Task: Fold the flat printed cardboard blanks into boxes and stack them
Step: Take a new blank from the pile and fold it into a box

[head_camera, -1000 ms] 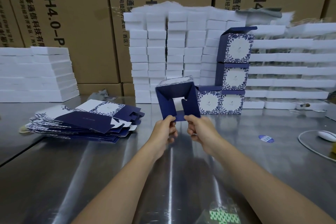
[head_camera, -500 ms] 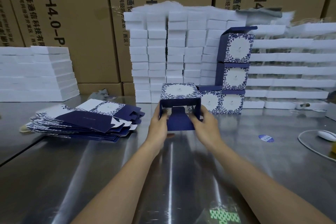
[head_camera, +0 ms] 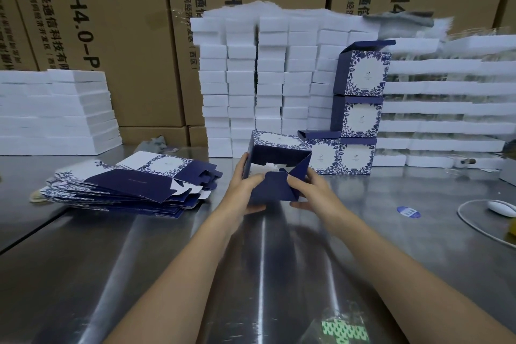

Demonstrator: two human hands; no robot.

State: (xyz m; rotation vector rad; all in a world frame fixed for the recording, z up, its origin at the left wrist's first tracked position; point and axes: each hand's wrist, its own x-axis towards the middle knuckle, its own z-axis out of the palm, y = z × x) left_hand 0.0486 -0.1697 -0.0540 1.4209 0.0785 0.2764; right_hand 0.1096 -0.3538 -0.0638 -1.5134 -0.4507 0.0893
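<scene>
Box [head_camera: 279, 151] under assembly was held just above the steel table [head_camera: 139, 260], to the right of the pile of flat blanks [head_camera: 134, 181] and in front of the finished boxes [head_camera: 360, 117].

Change noted: 1.0 s earlier I saw it as a skewed open sleeve, pinched at its lower corner. By 0.5 s earlier it had been squared, printed panel uppermost. At this moment the end nearest the camera was being closed. The tabbed flap [head_camera: 275, 186] stood raised across the opening, and the right-side flap was angled inward beside it.

Left hand [head_camera: 240, 190] gripped the box, fingers curled round the left wall and thumb laid against the tabbed flap. Right hand [head_camera: 312, 190] gripped the right side, thumb pressing at the flap, fingers curled underneath.

Judgement: the sleeve was formed and the end closure was under way but not locked; the opening remained visible through the box. 4 boxes stood finished, 3 in a column and 1 beside it. White foam blocks [head_camera: 268, 78] and brown cartons [head_camera: 111, 22] stood behind.
</scene>
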